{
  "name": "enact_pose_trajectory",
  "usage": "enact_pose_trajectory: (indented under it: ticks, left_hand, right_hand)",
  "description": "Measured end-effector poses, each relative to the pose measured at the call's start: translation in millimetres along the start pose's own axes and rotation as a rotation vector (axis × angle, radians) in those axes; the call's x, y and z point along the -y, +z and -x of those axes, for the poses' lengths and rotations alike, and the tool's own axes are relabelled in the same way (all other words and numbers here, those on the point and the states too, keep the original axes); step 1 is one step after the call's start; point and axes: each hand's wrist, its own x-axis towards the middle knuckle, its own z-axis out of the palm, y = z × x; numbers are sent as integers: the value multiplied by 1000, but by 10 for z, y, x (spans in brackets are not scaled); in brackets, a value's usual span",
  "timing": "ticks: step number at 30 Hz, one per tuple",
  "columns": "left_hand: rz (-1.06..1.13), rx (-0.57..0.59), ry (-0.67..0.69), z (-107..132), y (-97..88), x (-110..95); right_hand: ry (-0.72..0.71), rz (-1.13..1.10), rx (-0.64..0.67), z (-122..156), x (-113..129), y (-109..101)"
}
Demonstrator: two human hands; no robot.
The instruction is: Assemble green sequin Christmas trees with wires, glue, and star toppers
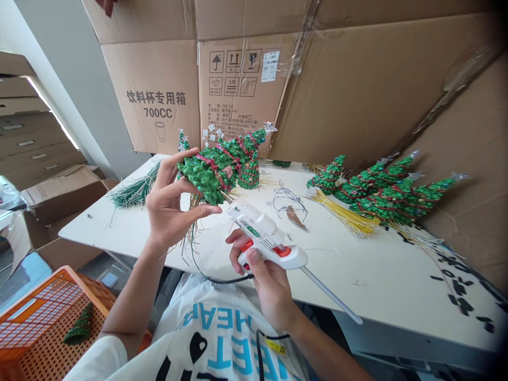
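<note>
My left hand [170,198] grips a small green Christmas tree [216,164] by its wide base, its star-tipped top slanting up to the right. Red garland winds around that tree. In my right hand [264,270] is a white hot glue gun [264,227] with red parts, fingers wrapped around its handle. The metal nozzle reaches the tree's lower edge; whether it touches is unclear. A long glue stick [331,293] sticks out from the gun's back end. Behind the held tree stands another decorated tree [249,174], partly hidden.
Several decorated trees [397,193] lie at the table's right, beside a yellow wire bundle [345,214]. Green wire strands [135,188] spread at the left. Large cardboard boxes [159,95] wall the back. An orange crate [43,317] holding a green tree [79,325] stands lower left.
</note>
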Motion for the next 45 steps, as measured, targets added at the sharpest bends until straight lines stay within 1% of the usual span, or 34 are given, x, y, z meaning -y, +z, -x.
enact_pose_trajectory:
  ticks: [5, 13, 18, 22, 24, 27, 28, 29, 32, 34, 36, 38, 40, 43, 45]
  left_hand:
    - [-20, -3, -13, 2, -1, -1]
    - [-2, 3, 3, 2, -3, 7]
    - [-48, 9, -11, 14, -7, 25]
    - [-42, 3, -32, 30, -5, 52]
    - [-7, -18, -55, 38, -2, 66]
    - [40, -70, -111, 46, 0, 85]
    - [46, -93, -125, 47, -1, 92]
    - [50, -118, -138, 47, -2, 98]
    - [60, -184, -163, 42, -10, 111]
    - [73, -202, -176, 37, -17, 112]
    - [84, -201, -177, 34, -21, 107]
    - [86, -181, -169, 36, -18, 101]
    - [82, -147, -169, 44, -5, 91]
    - [82, -96, -173, 63, 39, 58]
    - [92, -65, -169, 76, 81, 24]
  right_hand:
    - [0, 5, 24, -4, -3, -24]
    - [9, 18, 33, -21, 26, -17]
    - [19, 18, 9, -9, 21, -20]
    - [-10, 83, 8, -26, 33, 2]
    - [-33, 104, -39, -60, 47, 18]
    - [-6, 151, -206, -164, 41, -23]
    - [30, 186, -244, -213, 24, -67]
    - [78, 241, -250, -266, -2, -125]
    - [230, 408, -186, -423, -110, -345]
    - [268, 668, -213, -495, -181, -465]
    - [252, 932, -233, -531, -232, -521]
    - [229, 1125, -223, -534, -266, -514]
    - [246, 1250, -175, -518, -295, -469]
    - [325, 1369, -67, -482, -343, -386]
    - [359, 1400, -29, -458, -371, -335]
